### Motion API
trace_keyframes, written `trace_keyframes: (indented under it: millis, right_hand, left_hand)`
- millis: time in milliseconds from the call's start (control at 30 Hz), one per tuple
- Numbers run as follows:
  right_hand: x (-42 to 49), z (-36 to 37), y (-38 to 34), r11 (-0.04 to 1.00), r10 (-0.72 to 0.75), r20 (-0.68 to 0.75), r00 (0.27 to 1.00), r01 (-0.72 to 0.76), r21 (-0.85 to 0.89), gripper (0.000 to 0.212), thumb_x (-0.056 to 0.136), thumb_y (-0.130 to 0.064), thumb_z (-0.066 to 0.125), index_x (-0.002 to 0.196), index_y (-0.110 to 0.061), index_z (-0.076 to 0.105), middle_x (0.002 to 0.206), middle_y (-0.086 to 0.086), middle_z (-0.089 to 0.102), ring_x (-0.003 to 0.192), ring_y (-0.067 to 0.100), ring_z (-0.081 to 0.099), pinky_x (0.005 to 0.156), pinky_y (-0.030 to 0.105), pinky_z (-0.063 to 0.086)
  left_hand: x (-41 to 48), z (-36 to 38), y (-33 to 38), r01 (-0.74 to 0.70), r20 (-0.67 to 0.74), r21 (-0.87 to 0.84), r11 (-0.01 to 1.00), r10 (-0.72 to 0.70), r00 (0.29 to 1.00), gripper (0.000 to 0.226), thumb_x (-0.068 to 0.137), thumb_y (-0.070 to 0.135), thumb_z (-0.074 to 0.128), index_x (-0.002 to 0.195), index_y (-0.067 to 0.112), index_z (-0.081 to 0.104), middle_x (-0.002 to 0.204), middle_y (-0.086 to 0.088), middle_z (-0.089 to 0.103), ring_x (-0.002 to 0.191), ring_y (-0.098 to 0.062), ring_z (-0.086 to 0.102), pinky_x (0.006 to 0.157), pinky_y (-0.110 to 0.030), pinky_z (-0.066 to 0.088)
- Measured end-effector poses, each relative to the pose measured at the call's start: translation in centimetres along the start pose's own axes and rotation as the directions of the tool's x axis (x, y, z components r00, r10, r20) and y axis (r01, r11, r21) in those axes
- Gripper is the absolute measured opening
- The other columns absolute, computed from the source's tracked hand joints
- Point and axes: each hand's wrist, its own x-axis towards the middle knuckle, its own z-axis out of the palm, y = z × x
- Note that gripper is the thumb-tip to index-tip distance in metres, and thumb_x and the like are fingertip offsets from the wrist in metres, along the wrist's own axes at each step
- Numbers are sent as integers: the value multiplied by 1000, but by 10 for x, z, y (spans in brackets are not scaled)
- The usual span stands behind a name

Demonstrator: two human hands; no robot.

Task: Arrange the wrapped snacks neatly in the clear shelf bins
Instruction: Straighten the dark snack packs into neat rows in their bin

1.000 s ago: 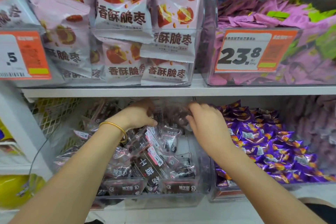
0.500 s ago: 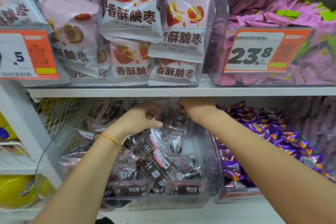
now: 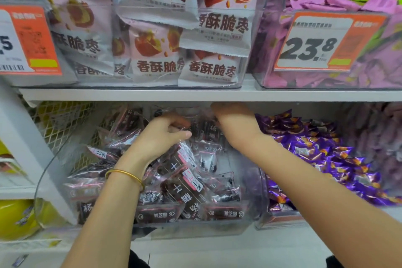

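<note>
Wrapped snacks (image 3: 187, 189), frame centre: look light, crinkly, slippery film, so pinch sealed edges. Left hand (image 3: 161, 135) pinches one pack; right hand (image 3: 232, 126) fingers hidden, can't tell.

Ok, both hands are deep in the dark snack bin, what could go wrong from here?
1. The dark packets lie loosely heaped against the clear bin's front wall; tugging the one in the left hand's grip could spill others forward.
2. The right hand works close under the upper shelf, fingers partly hidden, so it may bump it.
3. The right forearm passes close by the heaped purple candies and might sweep some out.
</note>
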Motion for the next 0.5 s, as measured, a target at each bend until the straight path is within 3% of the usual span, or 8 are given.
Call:
trace_keyframes:
  millis: [100,200,333,433,500]
  right_hand:
    - [-11,4,-15,993,85,82,993,-91,69,40,85,2,50,123,-4,44,122,13,52,116,32,47,78,36,41]
    - [-10,16,-26,989,138,135,981,-145,40,40,90,-13,50,128,-4,39,128,14,47,118,34,43,93,39,36]
    - [11,21,-17,982,127,282,951,-161,99,33,90,-14,53,122,-7,46,120,13,52,111,34,50,87,36,39]
    - [33,11,-5,933,75,471,879,-229,278,13,93,-9,48,106,-9,52,98,7,52,93,27,53,73,30,40]
    - [38,12,-3,923,46,513,857,-233,306,5,95,-10,47,96,-11,52,85,2,50,84,23,50,68,27,38]
  left_hand:
    - [3,2,-2,8,-7,-14,1000,-8,1000,24,83,26,69,106,24,63,97,-5,67,95,-16,62,90,-33,48]
    - [3,2,-3,0,-5,-25,1000,0,1000,23,83,24,70,105,24,63,97,-6,67,93,-18,63,90,-34,49]
    - [2,1,-3,-11,4,-23,1000,11,1000,23,83,23,69,106,24,63,97,-6,67,93,-16,63,84,-27,46]
    - [2,0,-3,-10,22,-29,1000,11,1000,24,84,22,69,107,24,64,99,-6,66,95,-16,62,84,-26,44]
    - [1,-1,-3,-14,29,-29,999,15,999,23,84,22,68,106,23,64,100,-6,66,95,-17,62,86,-27,44]
